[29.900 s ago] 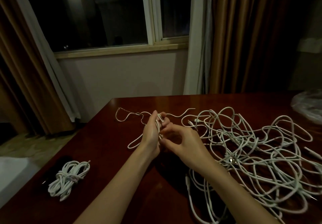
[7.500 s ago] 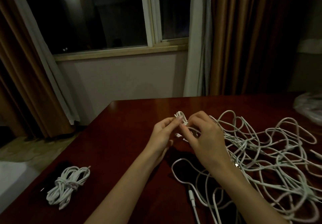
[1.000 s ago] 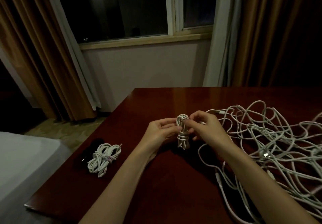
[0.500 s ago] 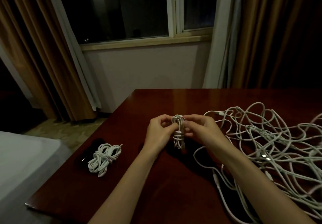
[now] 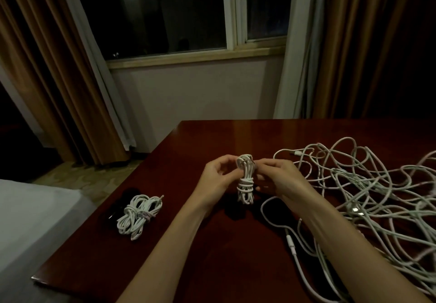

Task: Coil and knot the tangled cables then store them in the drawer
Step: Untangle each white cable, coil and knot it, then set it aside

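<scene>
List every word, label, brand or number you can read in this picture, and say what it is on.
None can be read.
Cable bundle in the hands: plain white, no print shows.
Tied bundle on the table: a pale band around its middle, with no legible marks.
Loose cables: their plugs are too small and dim to show any marking.
Dark object behind the tied bundle: too dark to tell.

On the dark red-brown wooden table, the white knotted cable coil lies at the left; the small white cable bundle stands upright between left hand and right hand; the white tangled cable heap spreads right.
</scene>
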{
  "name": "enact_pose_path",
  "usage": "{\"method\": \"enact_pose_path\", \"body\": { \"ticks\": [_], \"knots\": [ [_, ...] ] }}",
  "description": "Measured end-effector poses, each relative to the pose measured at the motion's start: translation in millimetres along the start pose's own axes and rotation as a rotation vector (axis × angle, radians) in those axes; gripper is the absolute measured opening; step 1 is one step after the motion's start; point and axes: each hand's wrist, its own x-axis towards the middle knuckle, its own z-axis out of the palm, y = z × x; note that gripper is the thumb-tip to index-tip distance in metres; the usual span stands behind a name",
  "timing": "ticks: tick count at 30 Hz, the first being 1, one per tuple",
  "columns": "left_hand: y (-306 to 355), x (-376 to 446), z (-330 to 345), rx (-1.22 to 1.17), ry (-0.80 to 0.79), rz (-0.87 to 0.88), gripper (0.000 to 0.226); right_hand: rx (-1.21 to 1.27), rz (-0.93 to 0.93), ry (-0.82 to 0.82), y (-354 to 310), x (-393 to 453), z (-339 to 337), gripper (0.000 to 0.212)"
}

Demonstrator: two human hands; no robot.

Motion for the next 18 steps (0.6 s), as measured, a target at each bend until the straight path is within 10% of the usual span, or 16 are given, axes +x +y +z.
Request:
{"method": "enact_pose_path", "body": {
  "ticks": [8,18],
  "knots": [
    [3,-10,6,-0.126,-0.142,-0.035,0.011,0.178,-0.054,0.244,-7,4,-10,0.01],
    [-2,-7,-6,-0.201,0.069,-0.086,0.02,-0.205,-0.216,0.084,6,8,-7,0.02]
  ]
}}
